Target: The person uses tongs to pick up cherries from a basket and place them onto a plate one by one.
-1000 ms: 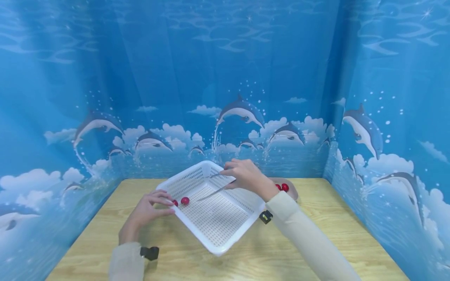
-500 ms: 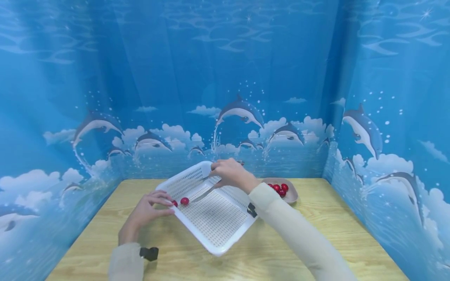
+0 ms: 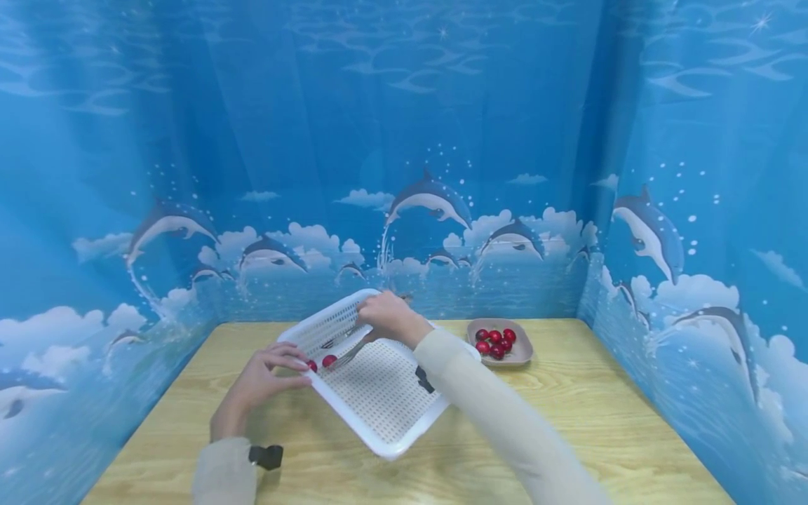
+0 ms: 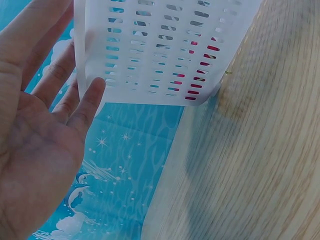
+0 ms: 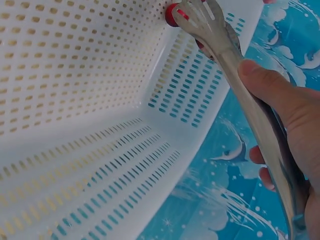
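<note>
A white perforated plastic basket [image 3: 385, 400] sits turned cornerwise over the table. Its left rim is held by my left hand [image 3: 268, 372], with the thumb on the outer wall [image 4: 145, 60] in the left wrist view. Two red cherries lie inside near that rim, the clearer cherry [image 3: 329, 360] just beside the tongs. My right hand [image 3: 391, 315] grips metal tongs [image 5: 250, 112] above the basket. Their slotted tips are right at a red cherry [image 5: 171, 15] in the right wrist view, one arm partly hidden behind the other.
A small pinkish dish [image 3: 520, 351] with several cherries [image 3: 496, 352] stands right of the basket, beyond my right forearm. The wood-patterned table [image 3: 606, 414] is enclosed by a blue dolphin-print curtain [image 3: 315, 140] at the back and sides.
My right hand has moved left with the tongs, bringing their tips to the cherry. The dish has come into fuller view. My left hand and the basket have hardly moved.
</note>
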The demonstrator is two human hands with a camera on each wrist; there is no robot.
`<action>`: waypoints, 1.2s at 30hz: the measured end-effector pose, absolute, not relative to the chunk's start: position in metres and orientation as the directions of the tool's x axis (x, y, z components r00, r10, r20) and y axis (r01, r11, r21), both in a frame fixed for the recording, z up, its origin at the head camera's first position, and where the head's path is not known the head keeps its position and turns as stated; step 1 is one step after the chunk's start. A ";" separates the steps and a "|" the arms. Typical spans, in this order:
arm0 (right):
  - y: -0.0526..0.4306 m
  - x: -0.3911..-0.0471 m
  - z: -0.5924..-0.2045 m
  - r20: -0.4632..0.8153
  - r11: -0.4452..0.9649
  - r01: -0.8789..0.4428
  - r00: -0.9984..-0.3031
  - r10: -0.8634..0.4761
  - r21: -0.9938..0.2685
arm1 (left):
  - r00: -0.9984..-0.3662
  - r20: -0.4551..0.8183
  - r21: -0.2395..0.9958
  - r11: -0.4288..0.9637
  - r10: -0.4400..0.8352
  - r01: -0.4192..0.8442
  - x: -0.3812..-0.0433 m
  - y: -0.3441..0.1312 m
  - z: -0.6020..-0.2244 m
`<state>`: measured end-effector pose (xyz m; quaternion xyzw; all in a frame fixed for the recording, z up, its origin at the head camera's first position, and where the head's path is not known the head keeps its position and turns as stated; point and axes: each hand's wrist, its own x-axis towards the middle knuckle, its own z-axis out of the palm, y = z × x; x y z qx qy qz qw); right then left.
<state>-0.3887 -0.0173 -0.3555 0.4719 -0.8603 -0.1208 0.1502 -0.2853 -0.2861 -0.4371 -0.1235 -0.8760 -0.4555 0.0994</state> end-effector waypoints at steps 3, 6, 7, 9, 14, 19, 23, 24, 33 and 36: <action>-0.023 -0.388 -0.358 0.139 0.521 -0.767 -0.509 -0.849 0.376 | -0.952 0.283 0.771 0.563 0.119 0.299 -0.286 -0.287 -0.438; -0.027 -0.389 -0.362 0.127 0.503 -0.758 -0.499 -0.857 0.416 | -0.957 0.268 0.773 0.568 0.110 0.281 -0.286 -0.287 -0.438; -0.029 -0.389 -0.362 0.125 0.495 -0.754 -0.494 -0.861 0.431 | -0.959 0.261 0.776 0.568 0.106 0.274 -0.286 -0.287 -0.438; -0.031 -0.390 -0.364 0.123 0.485 -0.748 -0.487 -0.865 0.453 | -0.964 0.249 0.783 0.566 0.098 0.259 -0.286 -0.287 -0.438; -0.035 -0.390 -0.369 0.125 0.467 -0.750 -0.467 -0.875 0.469 | -0.963 0.247 0.781 0.566 0.108 0.264 -0.286 -0.287 -0.437; -0.036 -0.388 -0.370 0.132 0.461 -0.762 -0.455 -0.881 0.455 | -0.959 0.256 0.778 0.563 0.119 0.278 -0.285 -0.287 -0.437; -0.034 -0.387 -0.367 0.129 0.461 -0.766 -0.455 -0.881 0.448 | -0.952 0.276 0.771 0.561 0.131 0.300 -0.285 -0.286 -0.436; -0.034 -0.387 -0.367 0.125 0.460 -0.766 -0.455 -0.881 0.449 | -0.951 0.278 0.771 0.559 0.134 0.305 -0.285 -0.287 -0.436; -0.027 -0.389 -0.367 0.119 0.514 -0.749 -0.516 -0.848 0.418 | -0.961 0.247 0.783 0.560 0.122 0.272 -0.284 -0.287 -0.435; -0.024 -0.390 -0.369 0.121 0.548 -0.744 -0.548 -0.828 0.382 | -0.957 0.260 0.778 0.559 0.130 0.287 -0.284 -0.287 -0.435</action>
